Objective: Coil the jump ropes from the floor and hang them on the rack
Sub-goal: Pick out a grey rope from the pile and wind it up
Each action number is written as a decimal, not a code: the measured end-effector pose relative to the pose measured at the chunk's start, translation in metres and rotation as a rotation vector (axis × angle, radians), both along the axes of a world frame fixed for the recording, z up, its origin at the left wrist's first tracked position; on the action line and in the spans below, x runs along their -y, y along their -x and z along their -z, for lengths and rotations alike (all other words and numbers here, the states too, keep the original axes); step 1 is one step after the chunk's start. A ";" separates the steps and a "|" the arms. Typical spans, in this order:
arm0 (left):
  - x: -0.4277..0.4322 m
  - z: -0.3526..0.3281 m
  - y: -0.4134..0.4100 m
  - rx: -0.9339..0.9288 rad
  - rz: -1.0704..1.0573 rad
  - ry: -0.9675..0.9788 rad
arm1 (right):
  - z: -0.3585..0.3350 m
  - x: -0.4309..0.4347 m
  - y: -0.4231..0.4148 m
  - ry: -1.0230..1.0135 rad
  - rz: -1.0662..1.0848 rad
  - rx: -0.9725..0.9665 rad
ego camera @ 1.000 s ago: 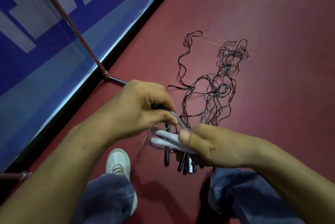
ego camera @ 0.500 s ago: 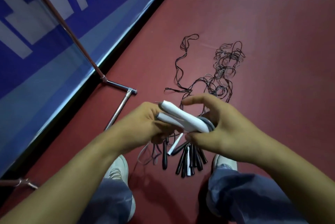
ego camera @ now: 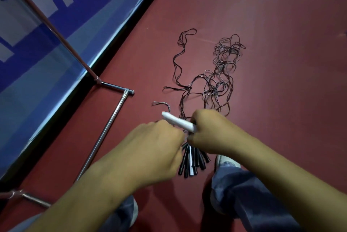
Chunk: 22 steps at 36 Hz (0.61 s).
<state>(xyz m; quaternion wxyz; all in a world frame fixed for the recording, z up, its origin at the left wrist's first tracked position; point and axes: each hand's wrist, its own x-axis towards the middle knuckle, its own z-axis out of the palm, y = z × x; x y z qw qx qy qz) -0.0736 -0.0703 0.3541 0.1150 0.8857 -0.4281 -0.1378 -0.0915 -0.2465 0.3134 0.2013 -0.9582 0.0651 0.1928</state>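
Thin dark jump ropes (ego camera: pixel 218 79) lie tangled on the red floor ahead of me. Their black handles, with one white among them (ego camera: pixel 191 160), lie fanned out on the floor below my hands. My right hand (ego camera: pixel 210 132) is closed around a pair of white handles (ego camera: pixel 178 123) that stick out up and to the left. My left hand (ego camera: pixel 155 149) is closed just left of it, fingers pinched at the handles' lower end; what it grips is hidden. A short loop of cord (ego camera: pixel 161 104) lies beyond the handle tips.
A chrome rack (ego camera: pixel 107 128) stands at the left, its base bar on the floor and an upright pole rising up-left. Behind it a blue and white banner (ego camera: pixel 47 31) runs along the floor edge. My shoes and jeans are below the hands.
Both hands have closed tighter around the white handles and drawn together. The handles now point more up-left, and my right fingers, spread before, are curled shut.
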 end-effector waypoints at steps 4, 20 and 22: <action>-0.006 -0.007 -0.014 0.065 0.073 0.053 | 0.008 -0.014 0.012 0.148 -0.218 -0.095; -0.014 0.024 -0.031 -0.612 -0.382 0.482 | -0.053 -0.002 0.021 -0.761 0.161 0.093; -0.009 0.020 -0.023 -0.668 -0.332 0.476 | -0.053 0.002 0.018 -0.827 0.206 0.107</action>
